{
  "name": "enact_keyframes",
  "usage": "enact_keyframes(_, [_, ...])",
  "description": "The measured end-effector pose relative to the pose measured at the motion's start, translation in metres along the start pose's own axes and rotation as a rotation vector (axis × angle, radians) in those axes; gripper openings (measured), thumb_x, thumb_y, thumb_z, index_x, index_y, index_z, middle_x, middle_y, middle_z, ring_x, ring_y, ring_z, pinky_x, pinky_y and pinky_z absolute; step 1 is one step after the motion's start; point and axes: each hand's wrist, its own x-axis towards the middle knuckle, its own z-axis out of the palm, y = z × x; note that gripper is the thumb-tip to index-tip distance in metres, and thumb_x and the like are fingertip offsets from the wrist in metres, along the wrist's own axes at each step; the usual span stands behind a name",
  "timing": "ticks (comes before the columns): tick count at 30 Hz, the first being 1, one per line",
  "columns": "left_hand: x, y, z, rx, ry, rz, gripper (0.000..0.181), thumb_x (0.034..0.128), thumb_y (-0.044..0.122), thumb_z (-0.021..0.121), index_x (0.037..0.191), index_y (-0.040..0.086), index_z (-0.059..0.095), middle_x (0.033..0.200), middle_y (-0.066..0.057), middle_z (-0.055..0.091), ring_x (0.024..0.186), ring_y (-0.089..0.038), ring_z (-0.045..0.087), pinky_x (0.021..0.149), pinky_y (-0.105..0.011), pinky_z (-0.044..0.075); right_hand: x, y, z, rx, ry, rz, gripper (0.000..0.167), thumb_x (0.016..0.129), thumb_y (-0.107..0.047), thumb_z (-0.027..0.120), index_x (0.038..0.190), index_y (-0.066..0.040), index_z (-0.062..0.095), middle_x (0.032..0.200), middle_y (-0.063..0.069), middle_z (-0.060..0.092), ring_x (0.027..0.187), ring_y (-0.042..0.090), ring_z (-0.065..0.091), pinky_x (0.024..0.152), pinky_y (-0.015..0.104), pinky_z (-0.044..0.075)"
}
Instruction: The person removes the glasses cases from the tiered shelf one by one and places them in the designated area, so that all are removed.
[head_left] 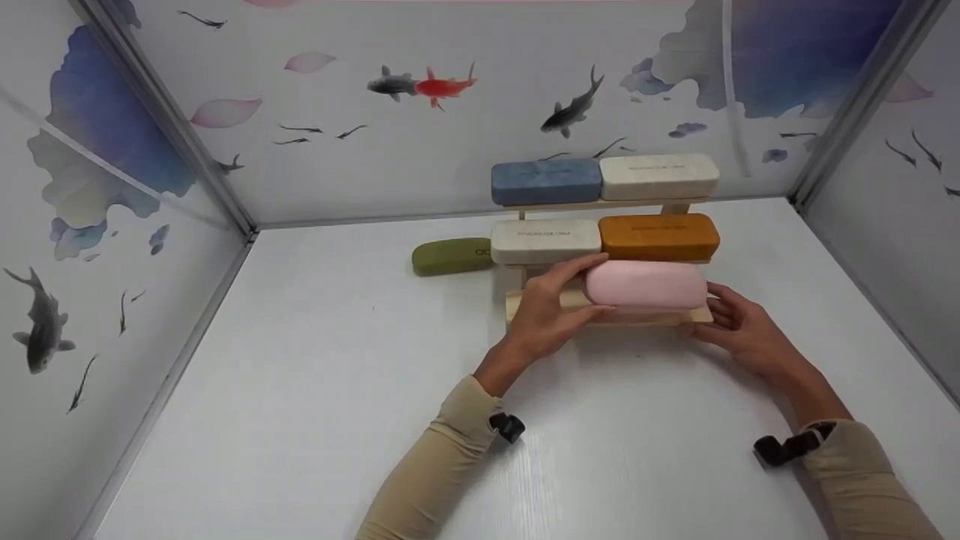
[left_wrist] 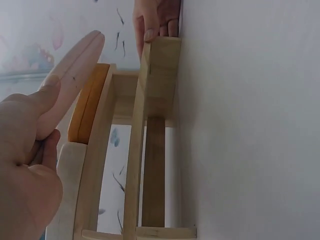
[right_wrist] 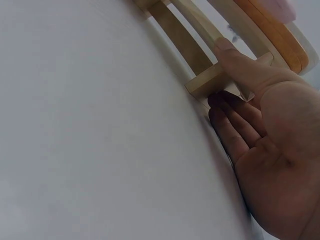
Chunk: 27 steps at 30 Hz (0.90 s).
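Note:
My left hand holds a pink glasses case by its left end, thumb below and fingers above. The case is in front of the lowest tier of a wooden display rack; in the left wrist view the pink case tilts clear of the bare bottom rail. At the rack's lower right end is my right hand. The right wrist view shows its thumb on the front rail and the other fingers against the end piece, gripping that corner.
On the top tier sit a blue case and a cream case. Below them are a white case and an orange case. A green glasses case lies on the white table, left of the rack. Printed panels enclose the table.

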Motion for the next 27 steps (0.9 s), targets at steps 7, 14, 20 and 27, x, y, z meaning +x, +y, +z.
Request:
enact_keyframes(7, [0.004, 0.004, -0.016, -0.012, 0.037, 0.034, 0.069, 0.0907, 0.025, 0.09, 0.152, 0.012, 0.062, 0.15, -0.003, 0.068, 0.139, -0.011, 0.063, 0.119, -0.025, 0.051, 0.0, 0.0, 0.001, 0.02, 0.004, -0.013, 0.087, 0.101, -0.037, 0.08, 0.171, -0.02, 0.032, 0.165, 0.022, 0.049, 0.124, -0.01, 0.062, 0.098, 0.011, 0.057])
enact_keyframes(14, [0.007, 0.006, -0.031, -0.051, 0.107, 0.052, 0.07, 0.0882, 0.022, 0.093, 0.151, 0.011, 0.063, 0.148, -0.005, 0.07, 0.136, -0.013, 0.067, 0.117, -0.029, 0.054, 0.001, 0.002, 0.002, 0.038, 0.001, -0.053, 0.077, 0.101, -0.03, 0.08, 0.167, -0.021, 0.04, 0.161, 0.021, 0.052, 0.127, -0.005, 0.063, 0.098, 0.014, 0.058])
enact_keyframes(20, [0.006, 0.005, -0.049, -0.159, 0.159, 0.017, 0.069, 0.0908, 0.016, 0.09, 0.152, 0.008, 0.06, 0.151, -0.009, 0.066, 0.139, -0.016, 0.065, 0.119, -0.035, 0.053, 0.001, 0.003, 0.002, 0.032, -0.008, -0.061, 0.077, 0.102, -0.03, 0.079, 0.167, -0.019, 0.038, 0.162, 0.025, 0.051, 0.126, -0.005, 0.064, 0.098, 0.014, 0.058])
enact_keyframes(27, [0.004, 0.003, -0.072, -0.204, 0.217, -0.014, 0.067, 0.0927, 0.008, 0.087, 0.154, 0.005, 0.058, 0.154, -0.009, 0.064, 0.145, -0.017, 0.061, 0.123, -0.033, 0.049, 0.001, 0.003, 0.0, 0.006, 0.0, -0.058, 0.079, 0.101, -0.031, 0.079, 0.168, -0.021, 0.038, 0.162, 0.025, 0.052, 0.125, -0.008, 0.064, 0.097, 0.012, 0.057])
